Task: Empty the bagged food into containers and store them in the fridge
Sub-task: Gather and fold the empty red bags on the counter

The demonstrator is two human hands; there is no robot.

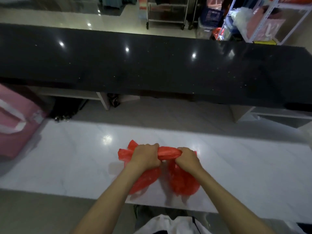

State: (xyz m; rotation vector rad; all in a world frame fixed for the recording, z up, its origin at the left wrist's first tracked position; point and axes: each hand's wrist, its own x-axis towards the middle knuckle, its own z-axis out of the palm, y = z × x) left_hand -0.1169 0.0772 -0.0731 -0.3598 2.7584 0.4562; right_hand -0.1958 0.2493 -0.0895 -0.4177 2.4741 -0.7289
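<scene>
On the white counter (67, 157), both hands (146, 156) grip the red bag (168, 153).

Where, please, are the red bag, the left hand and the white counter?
red bag (168, 153), head view, the twisted stretch between the hands.
left hand (145, 157), head view, its back.
white counter (67, 157), head view, bare top left of the bag.

Both forearms bare, reaching forward and converging at centre. Left hand (145, 156) and right hand (186, 157) fisted knuckles-up, side by side, each gripping the bag (168, 153).
</scene>
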